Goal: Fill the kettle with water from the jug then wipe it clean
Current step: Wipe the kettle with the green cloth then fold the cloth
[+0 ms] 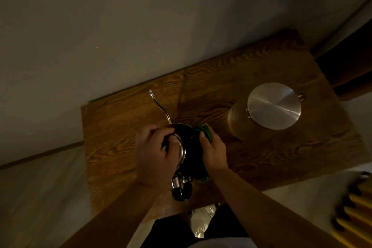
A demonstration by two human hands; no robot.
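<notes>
A dark gooseneck kettle [190, 147] stands on the wooden table [124, 126], its thin silver spout [160, 106] pointing to the far left and its handle [181, 189] toward me. My left hand [156, 153] rests on the kettle's top, fingers curled over the lid. My right hand [213, 150] presses a green cloth [205, 130] against the kettle's right side. A glass jug [241, 124] with a round silver lid [274, 105] stands to the right, apart from the kettle.
A pale wall runs along the table's far edge. Yellow slatted furniture [356, 207] stands at the lower right, past the table's front corner. Pale floor shows to the left and below the table. The scene is dim.
</notes>
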